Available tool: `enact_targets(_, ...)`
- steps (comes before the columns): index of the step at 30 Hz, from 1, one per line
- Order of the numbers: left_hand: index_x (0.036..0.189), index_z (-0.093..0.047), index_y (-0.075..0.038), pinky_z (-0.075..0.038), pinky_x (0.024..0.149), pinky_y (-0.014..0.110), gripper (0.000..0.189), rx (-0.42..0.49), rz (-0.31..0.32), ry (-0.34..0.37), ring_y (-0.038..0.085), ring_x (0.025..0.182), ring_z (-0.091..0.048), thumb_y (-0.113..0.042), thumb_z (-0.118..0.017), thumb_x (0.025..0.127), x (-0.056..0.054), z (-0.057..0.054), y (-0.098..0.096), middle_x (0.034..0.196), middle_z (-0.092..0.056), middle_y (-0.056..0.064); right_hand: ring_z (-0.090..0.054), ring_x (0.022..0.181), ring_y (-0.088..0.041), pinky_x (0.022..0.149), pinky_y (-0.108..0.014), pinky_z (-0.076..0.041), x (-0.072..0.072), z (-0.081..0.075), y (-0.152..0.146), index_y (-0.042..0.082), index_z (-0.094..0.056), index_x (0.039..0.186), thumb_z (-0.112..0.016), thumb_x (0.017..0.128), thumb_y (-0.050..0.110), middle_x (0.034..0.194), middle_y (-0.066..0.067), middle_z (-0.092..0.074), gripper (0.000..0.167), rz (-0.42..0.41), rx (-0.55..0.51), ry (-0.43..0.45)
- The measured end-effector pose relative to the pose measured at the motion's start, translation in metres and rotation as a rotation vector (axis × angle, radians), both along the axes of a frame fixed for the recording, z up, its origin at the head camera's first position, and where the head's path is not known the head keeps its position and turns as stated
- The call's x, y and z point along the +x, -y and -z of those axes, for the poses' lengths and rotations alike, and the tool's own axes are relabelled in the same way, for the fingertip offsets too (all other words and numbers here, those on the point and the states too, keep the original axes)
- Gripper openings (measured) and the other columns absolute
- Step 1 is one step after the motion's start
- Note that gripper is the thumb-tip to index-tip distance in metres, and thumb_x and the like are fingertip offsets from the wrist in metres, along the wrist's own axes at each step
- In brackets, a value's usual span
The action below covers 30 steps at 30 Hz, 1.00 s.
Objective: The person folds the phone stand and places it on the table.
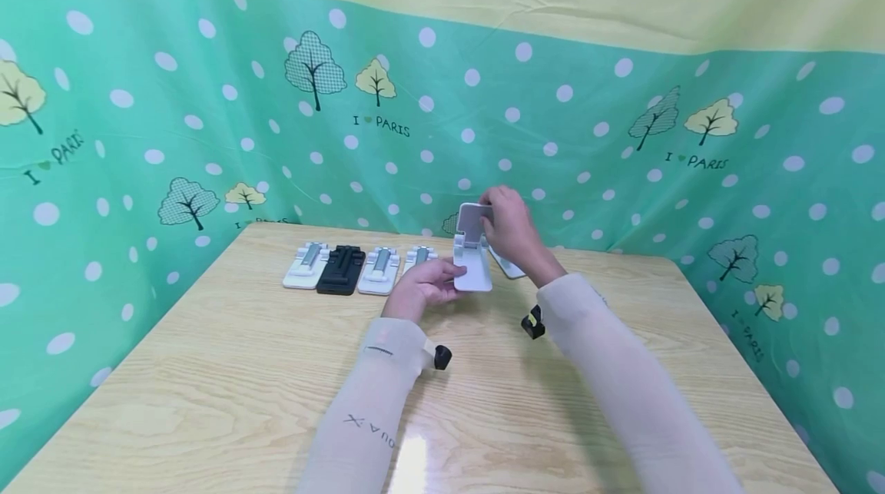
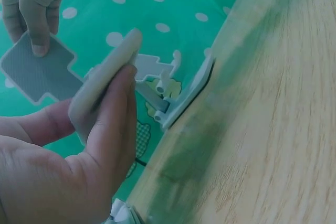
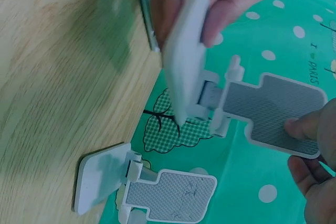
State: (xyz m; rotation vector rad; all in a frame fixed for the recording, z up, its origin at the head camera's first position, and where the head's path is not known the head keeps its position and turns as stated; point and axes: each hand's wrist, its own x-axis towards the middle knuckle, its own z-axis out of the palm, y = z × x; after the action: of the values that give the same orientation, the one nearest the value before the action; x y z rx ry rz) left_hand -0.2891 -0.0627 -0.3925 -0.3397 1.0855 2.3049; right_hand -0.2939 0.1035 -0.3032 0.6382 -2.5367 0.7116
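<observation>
A white folding phone stand (image 1: 473, 273) is held up over the far part of the table, its plate swung open from its base. My left hand (image 1: 430, 283) grips the base (image 2: 105, 82) between thumb and fingers. With thumb and fingertips my right hand (image 1: 512, 227) pinches the outer end of the grey-padded plate (image 3: 275, 109). Just behind the right hand, a second white phone stand (image 1: 510, 265) rests on the table, mostly hidden in the head view. The right wrist view shows its plate (image 3: 170, 195) raised from its base.
Left of my hands, a row of folded phone stands lies on the wooden table (image 1: 207, 371): a white one (image 1: 306, 266), a black one (image 1: 342, 270), and further white ones (image 1: 379, 271), the last partly behind my left hand. A green dotted curtain (image 1: 442, 148) hangs behind the table.
</observation>
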Motion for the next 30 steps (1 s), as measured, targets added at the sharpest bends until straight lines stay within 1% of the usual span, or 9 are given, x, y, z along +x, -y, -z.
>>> enact_targets(3, 0.152, -0.038, 0.0, -0.042, 0.115, 0.048, 0.055, -0.013, 0.003, -0.008, 0.041, 0.143, -0.042, 0.012, -0.045, 0.099, 0.0, 0.0, 0.001, 0.154, -0.042, 0.026, -0.057, 0.107, -0.03, 0.093, -0.04, -0.056, 0.0, 0.002, 0.0, -0.001, -0.063, 0.111, -0.07, 0.091, -0.006, 0.112, -0.014, -0.063, 0.021, -0.014, 0.023, -0.039)
enact_targets(9, 0.154, -0.037, -0.001, -0.045, 0.111, 0.045, 0.056, 0.004, 0.003, 0.013, 0.04, 0.144, -0.042, 0.011, -0.046, 0.1, 0.0, -0.003, 0.002, 0.155, -0.042, 0.024, -0.056, 0.105, -0.03, 0.091, -0.039, -0.056, 0.0, 0.004, 0.001, 0.001, -0.063, 0.108, -0.071, 0.09, -0.007, 0.11, -0.012, -0.063, 0.021, -0.016, 0.018, -0.079)
enact_targets(14, 0.154, -0.035, 0.0, -0.051, 0.103, 0.043, 0.055, 0.028, -0.008, 0.036, 0.039, 0.144, -0.042, 0.009, -0.046, 0.101, 0.0, -0.005, 0.003, 0.155, -0.042, 0.025, -0.057, 0.099, -0.031, 0.086, -0.039, -0.056, 0.002, 0.008, 0.002, 0.0, -0.063, 0.102, -0.072, 0.086, -0.01, 0.104, -0.013, -0.064, 0.021, -0.059, 0.034, -0.143)
enact_targets(17, 0.154, -0.035, 0.0, -0.053, 0.099, 0.042, 0.054, 0.023, -0.001, 0.032, 0.038, 0.143, -0.043, 0.008, -0.046, 0.101, 0.0, -0.005, 0.004, 0.155, -0.042, 0.025, -0.058, 0.096, -0.032, 0.084, -0.04, -0.055, 0.003, 0.009, 0.003, 0.0, -0.063, 0.099, -0.073, 0.085, -0.011, 0.102, -0.014, -0.065, 0.02, -0.074, 0.048, -0.18)
enact_targets(21, 0.154, -0.033, 0.002, -0.051, 0.103, 0.042, 0.055, 0.029, 0.001, 0.027, 0.038, 0.144, -0.042, 0.008, -0.045, 0.102, 0.0, -0.005, 0.005, 0.155, -0.04, 0.026, -0.058, 0.095, -0.031, 0.083, -0.039, -0.055, 0.004, 0.01, 0.004, 0.001, -0.063, 0.099, -0.072, 0.086, -0.011, 0.1, -0.013, -0.064, 0.02, -0.074, 0.046, -0.184)
enact_targets(25, 0.154, -0.032, 0.004, -0.048, 0.107, 0.043, 0.055, 0.056, -0.011, 0.041, 0.039, 0.144, -0.041, 0.009, -0.045, 0.101, -0.001, -0.005, 0.006, 0.155, -0.04, 0.027, -0.057, 0.093, -0.03, 0.082, -0.039, -0.054, 0.006, 0.013, 0.003, 0.001, -0.063, 0.097, -0.071, 0.085, -0.012, 0.097, -0.012, -0.064, 0.02, -0.09, 0.05, -0.187)
enact_targets(30, 0.154, -0.03, 0.006, -0.049, 0.104, 0.043, 0.055, 0.075, 0.003, 0.041, 0.039, 0.145, -0.04, 0.008, -0.044, 0.102, -0.001, -0.004, 0.008, 0.156, -0.038, 0.028, -0.058, 0.091, -0.03, 0.081, -0.038, -0.053, 0.009, 0.017, 0.002, 0.001, -0.063, 0.096, -0.071, 0.084, -0.012, 0.095, -0.011, -0.064, 0.019, -0.102, 0.048, -0.205)
